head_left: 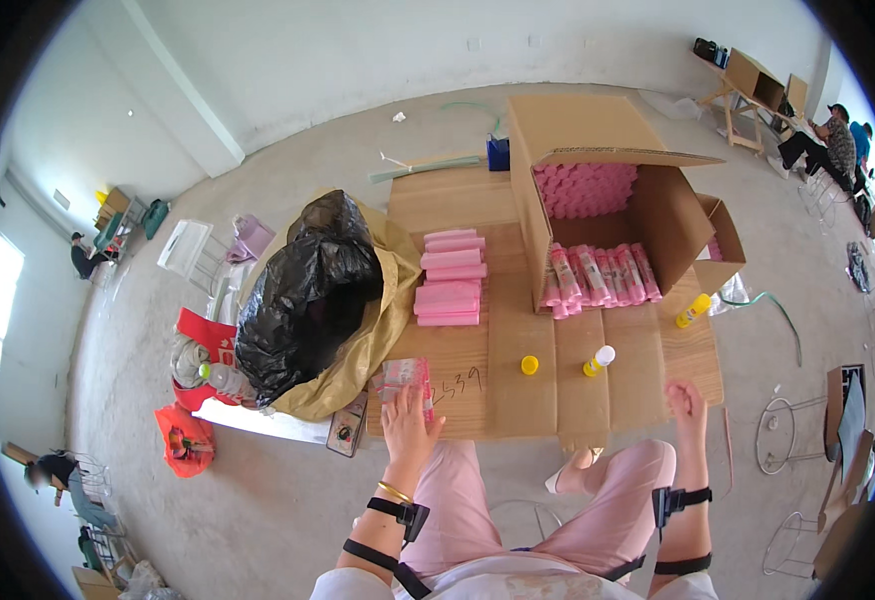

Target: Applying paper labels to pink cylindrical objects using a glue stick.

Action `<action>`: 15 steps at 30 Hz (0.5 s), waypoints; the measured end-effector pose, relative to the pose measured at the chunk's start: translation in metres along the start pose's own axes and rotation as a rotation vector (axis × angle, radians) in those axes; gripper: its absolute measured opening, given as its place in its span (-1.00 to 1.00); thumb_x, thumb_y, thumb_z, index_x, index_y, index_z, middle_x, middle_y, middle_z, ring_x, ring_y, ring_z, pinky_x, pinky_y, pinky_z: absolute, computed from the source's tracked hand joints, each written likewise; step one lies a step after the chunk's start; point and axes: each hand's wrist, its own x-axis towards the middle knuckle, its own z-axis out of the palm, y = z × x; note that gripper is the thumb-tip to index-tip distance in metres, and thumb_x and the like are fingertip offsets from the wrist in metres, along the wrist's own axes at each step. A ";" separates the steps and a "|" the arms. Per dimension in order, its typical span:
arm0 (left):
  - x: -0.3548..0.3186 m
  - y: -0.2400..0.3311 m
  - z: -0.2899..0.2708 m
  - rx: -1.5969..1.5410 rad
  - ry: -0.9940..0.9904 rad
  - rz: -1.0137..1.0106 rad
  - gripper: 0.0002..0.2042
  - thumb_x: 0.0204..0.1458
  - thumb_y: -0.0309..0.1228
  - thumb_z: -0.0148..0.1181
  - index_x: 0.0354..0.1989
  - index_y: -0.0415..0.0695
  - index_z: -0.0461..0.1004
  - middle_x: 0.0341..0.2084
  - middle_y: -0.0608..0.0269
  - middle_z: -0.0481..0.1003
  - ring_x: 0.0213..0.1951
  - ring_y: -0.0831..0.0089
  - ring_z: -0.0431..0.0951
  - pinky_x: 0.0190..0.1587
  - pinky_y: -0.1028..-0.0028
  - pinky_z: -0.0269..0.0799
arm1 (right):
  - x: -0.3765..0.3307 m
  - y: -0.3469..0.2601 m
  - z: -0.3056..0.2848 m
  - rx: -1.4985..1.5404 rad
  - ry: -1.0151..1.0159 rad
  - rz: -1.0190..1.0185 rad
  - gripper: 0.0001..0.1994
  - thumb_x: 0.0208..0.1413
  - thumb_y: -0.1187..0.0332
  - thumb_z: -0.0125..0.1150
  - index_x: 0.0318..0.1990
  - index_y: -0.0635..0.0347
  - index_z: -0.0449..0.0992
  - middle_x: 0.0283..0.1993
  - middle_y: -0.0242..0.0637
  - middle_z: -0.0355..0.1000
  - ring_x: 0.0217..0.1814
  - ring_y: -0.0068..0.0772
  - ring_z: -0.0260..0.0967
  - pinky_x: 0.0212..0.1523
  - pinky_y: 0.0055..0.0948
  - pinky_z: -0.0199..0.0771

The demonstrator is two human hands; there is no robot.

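My left hand (410,428) reaches over the near left of the table, fingers stretched onto a small stack of pink-and-grey printed wrappers (403,374). Past the table's near right edge, my right hand (688,402) has its fingers curled together, with nothing visible in them. Between the hands stand a short yellow cap (530,365) and a yellow glue stick (594,366) with a white top. Another yellow glue stick (694,311) lies farther right. Folded pink sheets (450,302) lie in piles beyond my left hand.
An open cardboard box (678,215) holds many pink rolls (608,277), some along its front edge. Left of the table, a black plastic bag (308,270) lines a tan sack (398,265). A phone (347,428) lies beside the table. People sit farther off on both sides.
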 end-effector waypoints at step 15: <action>-0.018 -0.025 -0.004 -0.125 -0.055 0.104 -0.50 -0.24 -0.49 0.25 0.01 -0.13 0.37 -0.02 0.13 0.35 0.01 0.13 0.36 0.03 0.29 0.33 | -0.075 -0.007 0.062 0.185 -0.271 0.055 -0.84 0.17 0.38 0.09 -0.22 0.28 0.49 -0.43 -0.41 0.44 -0.39 -0.67 0.33 -0.34 -0.66 0.35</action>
